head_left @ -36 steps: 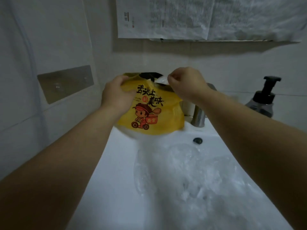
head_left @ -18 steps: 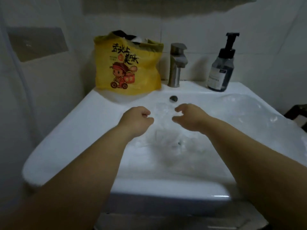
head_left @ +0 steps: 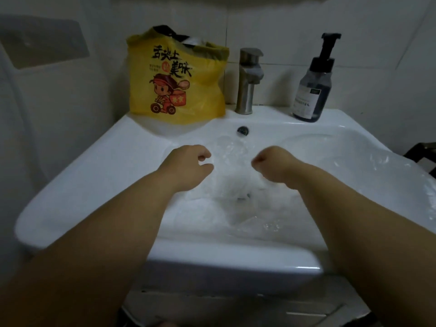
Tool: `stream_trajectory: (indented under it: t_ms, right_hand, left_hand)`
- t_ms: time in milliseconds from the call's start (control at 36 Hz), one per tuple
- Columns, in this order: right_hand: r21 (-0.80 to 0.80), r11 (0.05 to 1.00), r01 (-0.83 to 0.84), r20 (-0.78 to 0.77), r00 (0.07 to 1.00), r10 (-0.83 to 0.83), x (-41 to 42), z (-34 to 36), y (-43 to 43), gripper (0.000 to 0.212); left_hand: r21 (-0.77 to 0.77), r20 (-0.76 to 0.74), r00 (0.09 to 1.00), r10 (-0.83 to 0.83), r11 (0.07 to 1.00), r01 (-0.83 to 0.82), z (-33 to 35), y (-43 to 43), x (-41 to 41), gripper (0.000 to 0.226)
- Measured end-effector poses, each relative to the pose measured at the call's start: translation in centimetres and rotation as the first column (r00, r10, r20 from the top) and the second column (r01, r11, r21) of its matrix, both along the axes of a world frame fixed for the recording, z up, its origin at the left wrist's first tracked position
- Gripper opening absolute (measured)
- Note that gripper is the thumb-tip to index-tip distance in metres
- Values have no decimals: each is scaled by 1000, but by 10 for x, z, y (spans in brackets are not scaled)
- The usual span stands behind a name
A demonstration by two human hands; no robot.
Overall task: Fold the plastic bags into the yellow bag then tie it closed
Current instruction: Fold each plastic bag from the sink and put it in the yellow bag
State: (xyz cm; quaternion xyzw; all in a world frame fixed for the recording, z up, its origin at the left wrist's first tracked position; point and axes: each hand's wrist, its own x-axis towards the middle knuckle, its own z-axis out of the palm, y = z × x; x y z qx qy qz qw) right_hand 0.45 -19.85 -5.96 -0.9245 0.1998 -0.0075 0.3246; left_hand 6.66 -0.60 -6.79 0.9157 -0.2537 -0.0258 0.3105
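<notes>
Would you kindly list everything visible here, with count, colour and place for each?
yellow printed plastic bag: one, yellow, upright on the sink's back-left ledge.
clear crumpled plastic bags: number unclear, transparent, in the basin and over its right rim.
white ceramic sink: one, white, centre.
brushed metal tap: one, grey, back ledge, right of the yellow bag.
dark pump bottle: one, grey-black, back-right ledge.
left hand: one, fingers curled, above the clear bags; grip unclear.
right hand: one, fingers curled, beside it; grip unclear.

Bag (head_left: 177,86) left of faucet (head_left: 247,86), pump bottle (head_left: 312,90) right, behind basin (head_left: 94,166)
</notes>
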Motion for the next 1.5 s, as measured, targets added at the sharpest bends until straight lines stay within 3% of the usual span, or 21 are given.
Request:
stream_trajectory:
  t_ms: [56,83,139,194,278,306,361,417,472,528,639,750,806,917,1028,1083,1167,1250,1306,1389,1500]
  right_hand:
    - [373,927,-38,246,967,-60,-6,13,9,20]
    - [566,814,-131,326,942,-76,-8,22,16,18]
    - [818,472,-329,424,899,-108,-15,38,26,31]
    - [883,199,-425,450,887,-102,-20,48,31,48]
    - [911,22,-412,412,905,-101,-28,56,33,40]
    - [918,46,-393,396,911,-113,-28,56,34,33]
    - [895,302,-327,385,910,-156,-21,50,33,22]
    - [710,673,-206,386,914,-127,-13,38,28,55]
    - [584,786,-203,348,937,-17,-9,31,30,94]
    - [626,739,-248,278,957,85,-7,25,32,113]
    - [601,769,-219,329,944,12,-7,25,40,31]
    - [766,627,-140,341,916,-212,-8,33,34,22]
    - [762,638,-113,343,906,-249,-7,33,31,17]
    - [770,633,-74,262,943,-208,-6,29,30,29]
    - [776,626,-69,203,968,-146,-4,26,35,28]
    - [715,699,-6,178,969,-173,-3,23,33,32]
    - [423,900,100,232,949,-214,-3,19,24,76]
    - [312,948,-55,390,918,-76,-9,23,22,96]
    - [374,916,-145,420,907,-27,-10,26,24,72]
    - [403,895,-190,439,898,-7,-9,28,28,3]
    - [393,899,-193,476,879,-19,-4,26,28,12]
  left_hand:
    - [-54,11,1000,1,999,0,1,0,-1,43]
    - [-97,0,1000,-2,995,2,4,0,-2,50]
    - [-235,-100,993,-55,972,30,11,-2,-9,71]
    - [-399,-213,959,-187,913,89,22,-6,-19,88]
    - [-467,-225,933,-282,871,151,28,-9,-25,73]
    - [-472,-206,946,-252,872,130,28,-9,-26,56]
    - [-480,-193,971,-139,877,31,28,-9,-25,18]
    - [-540,-246,966,-79,839,-69,30,-7,-21,20]
    - [-659,-377,917,-134,734,-164,34,-6,-17,24]
    - [-741,-465,844,-265,639,-207,38,-3,-14,29]
    - [-692,-504,789,-351,711,-126,35,-1,-15,48]
    - [-573,-449,854,-262,818,-51,32,0,-16,48]
    - [-497,-387,902,-193,867,-28,31,0,-17,50]
    - [-482,-356,915,-188,876,-7,27,-1,-18,45]
    - [-516,-235,965,-120,857,-19,27,0,-16,20]
    - [-534,-169,983,-71,845,-31,28,2,-12,25]
    - [-517,-109,993,-52,856,-12,26,5,-8,29]
    - [-471,-102,991,-85,882,28,24,5,-9,31]
    - [-477,-108,988,-110,878,45,24,3,-11,33]
    - [-522,-104,991,-89,852,22,26,3,-11,35]
    - [-528,25,999,27,849,-10,29,2,-15,72]
